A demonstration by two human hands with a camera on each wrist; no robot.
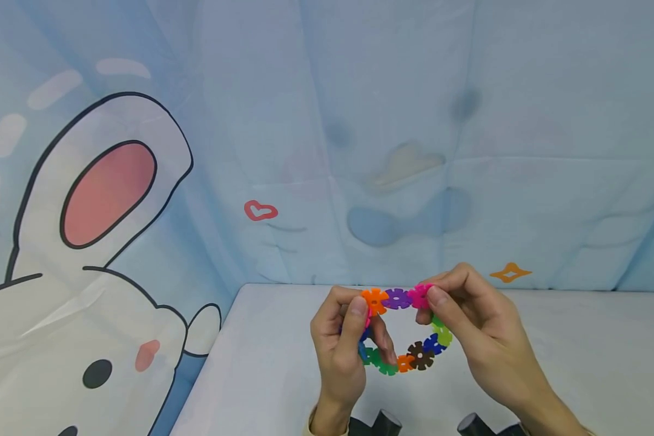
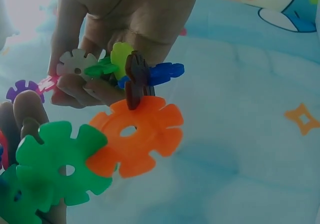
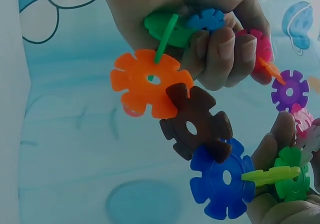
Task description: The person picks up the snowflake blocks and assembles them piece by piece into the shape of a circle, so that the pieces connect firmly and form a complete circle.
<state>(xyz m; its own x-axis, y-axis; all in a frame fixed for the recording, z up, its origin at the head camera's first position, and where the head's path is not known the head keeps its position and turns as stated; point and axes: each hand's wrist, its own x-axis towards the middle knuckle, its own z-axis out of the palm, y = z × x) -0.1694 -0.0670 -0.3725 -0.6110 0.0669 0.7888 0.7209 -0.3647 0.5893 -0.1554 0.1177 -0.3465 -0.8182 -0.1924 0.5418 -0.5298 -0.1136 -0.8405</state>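
Both hands hold up a closed ring of colourful notched plastic snowflake discs, joined edge to edge, over the white table. My left hand (image 1: 340,348) grips the ring's left side, thumb by the orange disc (image 1: 375,301). Between finger and thumb, my right hand (image 1: 487,345) pinches the pink disc (image 1: 421,295) at the upper right. A purple disc (image 1: 396,298) links orange and pink. Along the bottom hang green discs (image 1: 387,364), a brown disc (image 1: 421,356) and a blue disc (image 3: 222,179). In the left wrist view, a white disc (image 2: 77,63) lies against the right fingers.
The white table (image 1: 272,339) spreads beneath the hands. Behind it hangs a light blue cloth (image 1: 305,121) with printed shapes, and a large printed rabbit (image 1: 114,315) fills the left. Two black cylinder-shaped parts stick up near the wrists at the bottom edge.
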